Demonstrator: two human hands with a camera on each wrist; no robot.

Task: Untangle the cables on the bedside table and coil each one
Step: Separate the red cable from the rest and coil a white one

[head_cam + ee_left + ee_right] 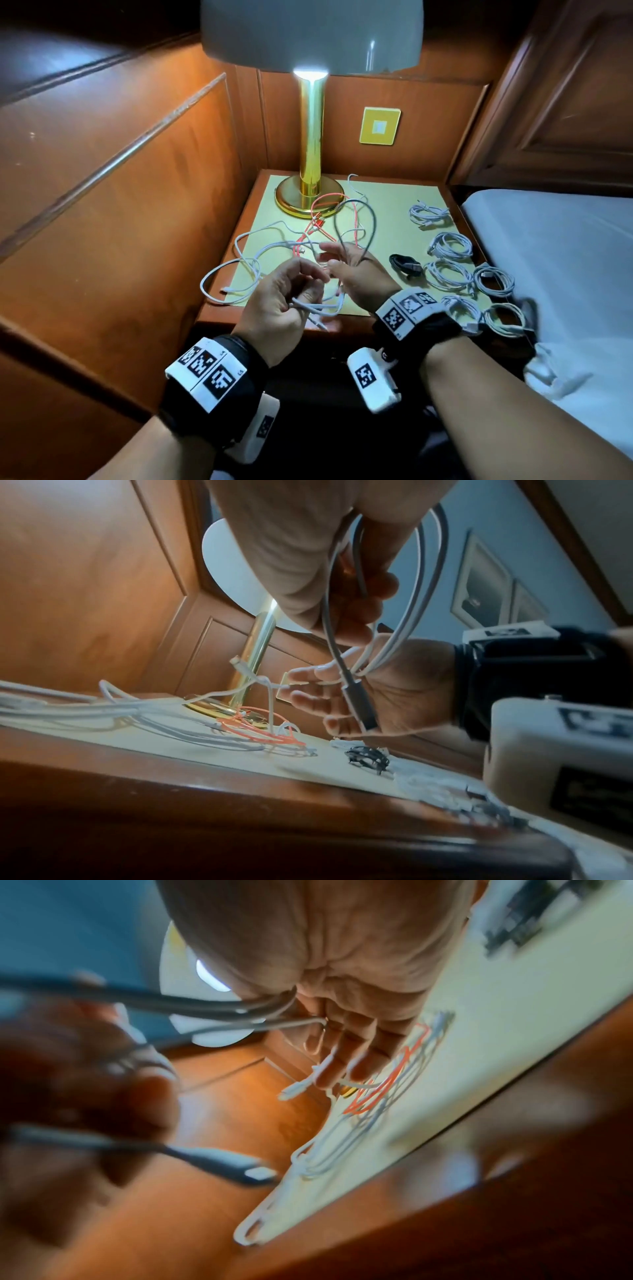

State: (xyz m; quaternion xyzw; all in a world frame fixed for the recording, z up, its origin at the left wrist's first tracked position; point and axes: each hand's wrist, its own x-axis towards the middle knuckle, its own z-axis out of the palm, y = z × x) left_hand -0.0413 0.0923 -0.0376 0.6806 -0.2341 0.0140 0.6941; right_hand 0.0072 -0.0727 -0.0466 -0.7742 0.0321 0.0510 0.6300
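Observation:
Loose white cables [260, 253] and a red cable [323, 205] lie tangled on the bedside table [219, 308]. My left hand [294, 294] is curled round a grey cable [329, 620] over the table's front edge. That cable's grey plug [366, 718] hangs below the hand. My right hand [349, 267] is beside it, fingers stretched out. Grey and white strands loop [356, 219] round its thumb base. Its fingertips [298, 674] pinch a white cable whose plug [236, 660] sticks out to the left.
Several coiled white cables [448, 245] and a coiled black one [406, 265] lie along the table's right side on a yellow mat [387, 202]. A brass lamp [310, 192] stands at the back. A bed [555, 260] borders the right, wood panelling the left.

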